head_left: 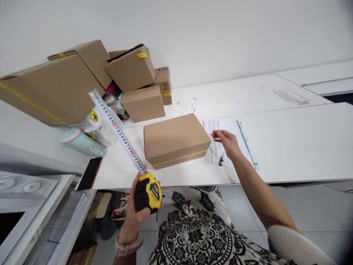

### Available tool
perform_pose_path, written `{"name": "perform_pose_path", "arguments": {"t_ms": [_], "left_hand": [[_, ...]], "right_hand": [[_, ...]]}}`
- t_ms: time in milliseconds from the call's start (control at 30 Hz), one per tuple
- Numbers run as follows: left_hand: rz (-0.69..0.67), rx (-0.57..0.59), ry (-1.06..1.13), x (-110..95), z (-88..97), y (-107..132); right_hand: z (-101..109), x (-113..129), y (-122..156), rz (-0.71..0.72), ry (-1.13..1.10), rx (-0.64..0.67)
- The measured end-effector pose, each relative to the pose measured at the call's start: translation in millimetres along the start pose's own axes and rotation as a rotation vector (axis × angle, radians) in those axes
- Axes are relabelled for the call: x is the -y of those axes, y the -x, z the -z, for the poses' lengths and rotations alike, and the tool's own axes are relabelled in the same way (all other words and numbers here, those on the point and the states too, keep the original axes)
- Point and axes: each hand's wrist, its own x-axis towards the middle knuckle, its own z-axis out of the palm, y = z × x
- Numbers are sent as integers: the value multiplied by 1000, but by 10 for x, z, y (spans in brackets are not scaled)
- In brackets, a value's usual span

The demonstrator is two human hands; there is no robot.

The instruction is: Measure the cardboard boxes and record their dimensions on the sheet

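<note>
My left hand (135, 212) grips a yellow and black tape measure (149, 191) near the table's front edge. Its white blade (117, 130) sticks out up and to the left, over the table. A closed brown cardboard box (175, 140) with a yellow tape strip lies flat in front of me. My right hand (227, 142) reaches over a printed paper sheet (213, 147) to the right of the box, fingers bent and close together near the sheet. A pen (221, 159) lies on the paper just below that hand. I cannot make out anything in the right hand.
Several cardboard boxes (82, 77) are stacked at the back left against the wall. A mint green bottle (84, 142) lies on its side, and a dark phone (89, 173) rests at the table's edge. A clear ruler (247, 143) lies right of the paper. The white table (289, 140) extends right.
</note>
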Motion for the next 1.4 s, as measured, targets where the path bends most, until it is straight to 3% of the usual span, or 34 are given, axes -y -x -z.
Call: {"name": "perform_pose_path", "arguments": {"t_ms": [133,200,267,433,567,700,867,933,1000,1233,1400], "left_hand": [[-64,-20,8,152,182,-296],[-65,35,46,139,206,-445],[-104,93,68,2,198,-543],[-267,161,63,-603,-35,-636],[-301,121,102,-804,-368,-695],[-204,291,91,-703,-584,-590],[218,551,170,-455,-711,-166],[378,601,230,-356,-774,-14],[454,600,263,-280,-860,90],[350,516,223,-225,-1222,142],[362,512,214,-214,-1297,155]], "right_hand": [[0,-237,449,-66,7,205],[-22,-135,576,-50,34,327],[-1,85,654,-7,78,372],[75,679,723,167,119,242],[-94,770,666,258,194,172],[-310,677,541,319,251,198],[-384,682,258,344,263,208],[-396,703,118,410,276,200],[-428,727,-9,471,278,190],[-673,884,-336,382,278,234],[-853,923,-542,273,298,317]]}}
